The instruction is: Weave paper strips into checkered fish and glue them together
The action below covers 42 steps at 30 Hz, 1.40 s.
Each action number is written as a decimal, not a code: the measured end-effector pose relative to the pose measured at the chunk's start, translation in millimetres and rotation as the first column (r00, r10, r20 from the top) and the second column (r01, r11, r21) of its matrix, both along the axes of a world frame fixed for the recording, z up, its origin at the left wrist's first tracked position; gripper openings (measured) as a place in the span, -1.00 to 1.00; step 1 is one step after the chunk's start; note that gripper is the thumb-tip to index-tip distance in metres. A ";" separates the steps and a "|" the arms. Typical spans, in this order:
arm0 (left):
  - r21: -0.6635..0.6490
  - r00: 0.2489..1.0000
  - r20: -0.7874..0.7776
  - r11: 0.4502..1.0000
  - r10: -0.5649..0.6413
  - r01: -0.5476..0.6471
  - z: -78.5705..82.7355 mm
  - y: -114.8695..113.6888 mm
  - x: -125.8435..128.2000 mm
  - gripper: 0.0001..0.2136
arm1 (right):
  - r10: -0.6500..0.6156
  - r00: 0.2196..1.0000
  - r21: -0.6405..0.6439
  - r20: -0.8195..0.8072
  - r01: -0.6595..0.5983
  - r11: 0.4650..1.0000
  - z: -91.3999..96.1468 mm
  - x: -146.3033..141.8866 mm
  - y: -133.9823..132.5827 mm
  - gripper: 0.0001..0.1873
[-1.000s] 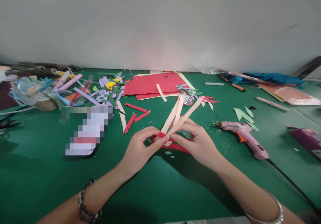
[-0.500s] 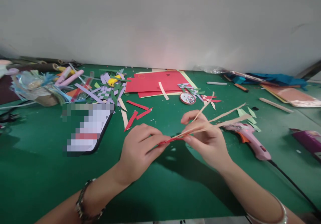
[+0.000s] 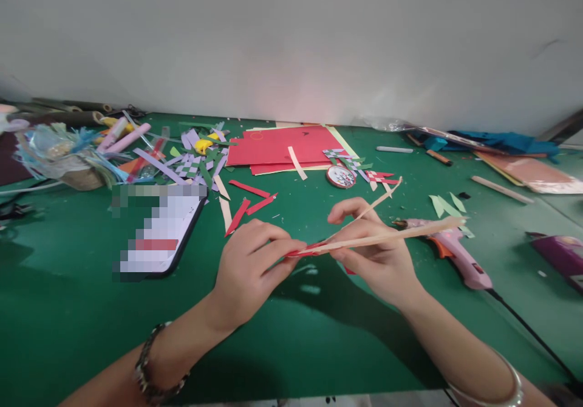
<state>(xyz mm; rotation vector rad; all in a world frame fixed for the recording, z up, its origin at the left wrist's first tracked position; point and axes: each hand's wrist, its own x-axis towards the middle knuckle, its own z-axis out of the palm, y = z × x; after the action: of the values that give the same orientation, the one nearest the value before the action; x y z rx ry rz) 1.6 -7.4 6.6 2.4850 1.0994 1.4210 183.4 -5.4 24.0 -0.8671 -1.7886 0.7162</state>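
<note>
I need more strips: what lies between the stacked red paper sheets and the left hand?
Loose red paper strips on the green mat, shown in the head view.

Head camera looks down, apparently close, over table (image 3: 68,310).

Matt paper strips (image 3: 392,235) over a smooth green mat (image 3: 319,322).

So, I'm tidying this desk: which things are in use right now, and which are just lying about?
In use: left hand and right hand, both pinching the paper strips.
Lying about: glue gun, phone, red card, scrap pile.
</note>
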 end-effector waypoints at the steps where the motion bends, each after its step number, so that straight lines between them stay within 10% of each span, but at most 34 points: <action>1: -0.001 1.000 -0.002 1.000 0.003 -0.003 0.1 -0.1 0.3 -0.88 | -0.003 1.000 -0.001 0.004 0.003 1.000 -0.2 -0.2 -0.1 -0.94; 35: -0.547 0.931 0.363 0.802 -0.030 0.239 0.9 4.5 6.3 -0.80 | -0.107 0.994 -0.096 0.020 0.109 0.989 -7.5 -9.9 2.0 -0.88; 42: -0.566 0.928 0.364 0.810 0.080 0.153 0.8 12.2 -0.6 -0.73 | -0.171 0.963 -0.108 -0.206 0.151 0.983 -5.1 0.0 15.7 -0.86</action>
<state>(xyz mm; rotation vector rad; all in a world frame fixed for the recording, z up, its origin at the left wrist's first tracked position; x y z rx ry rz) 1.0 4.8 7.4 1.7090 1.1688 1.2204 183.5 10.3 18.9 -0.9475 -1.4848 0.7601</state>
